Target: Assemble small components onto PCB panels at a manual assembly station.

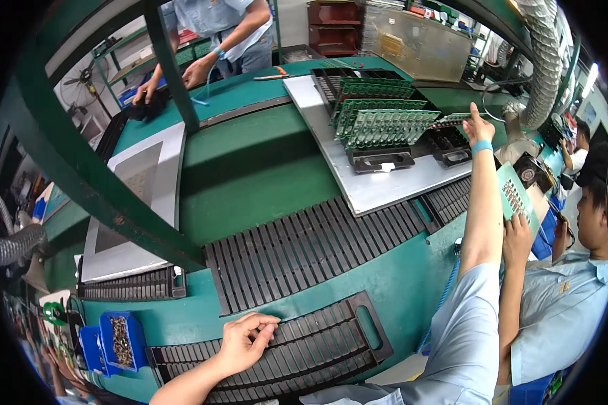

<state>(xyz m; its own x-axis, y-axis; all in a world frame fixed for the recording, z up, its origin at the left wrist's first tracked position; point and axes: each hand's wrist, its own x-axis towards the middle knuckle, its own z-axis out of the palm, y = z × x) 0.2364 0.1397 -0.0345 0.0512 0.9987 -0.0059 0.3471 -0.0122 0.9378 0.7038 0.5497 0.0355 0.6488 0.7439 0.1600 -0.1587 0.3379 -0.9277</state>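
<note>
My right hand (478, 128) reaches far out to the right, at the end of a circuit board (450, 120) above a black slotted rack (452, 147). Its index finger points upward while the thumb side meets the board's end. Just left of it, several green circuit boards (385, 127) stand upright in rows in another black rack (382, 160). Both racks rest on a light grey panel (324, 145). Near me, my left hand (250, 341) hovers over or rests on a black slotted tray (324, 344), fingers curled and thumb close to the index finger, nothing visible between them.
A long black slotted rack (311, 253) lies across the green bench. Blue bins (125, 341) with small metal parts stand lower left. Green frame posts (165, 67) rise at the left. One co-worker (223, 34) handles a black object; another (567, 304) holds a board at the right.
</note>
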